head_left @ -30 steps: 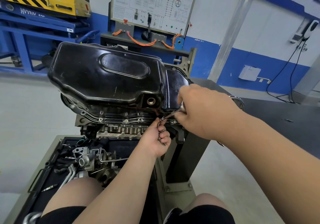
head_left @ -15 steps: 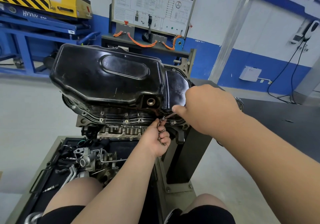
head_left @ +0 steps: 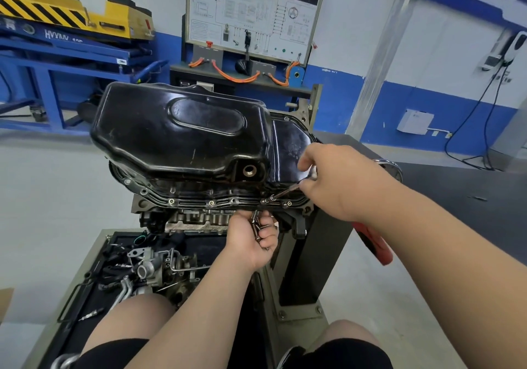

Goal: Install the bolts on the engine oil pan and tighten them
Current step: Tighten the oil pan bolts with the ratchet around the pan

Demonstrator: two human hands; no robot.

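A black oil pan (head_left: 182, 134) sits upside up on an engine block held in a stand. Bolt heads (head_left: 211, 203) dot the near flange. My right hand (head_left: 333, 180) grips a thin metal driver tool (head_left: 288, 191) whose tip meets a bolt (head_left: 272, 197) at the flange's right end. Just below the flange, my left hand (head_left: 253, 237) holds a bunch of several loose bolts (head_left: 256, 226) in its curled fingers. The open drain hole (head_left: 249, 171) shows on the pan's near wall.
A black tray (head_left: 85, 291) below the engine carries a metal pump-like part (head_left: 148, 266), hoses and small tools. A red handle (head_left: 376, 246) shows under my right forearm. Behind stand a wiring trainer board (head_left: 253, 12) and a blue-and-yellow lift (head_left: 65, 35). My knees are at the bottom.
My right hand has turned and shifted slightly on the tool while the tip stayed at the same bolt. The left hand kept its place with the bolts.
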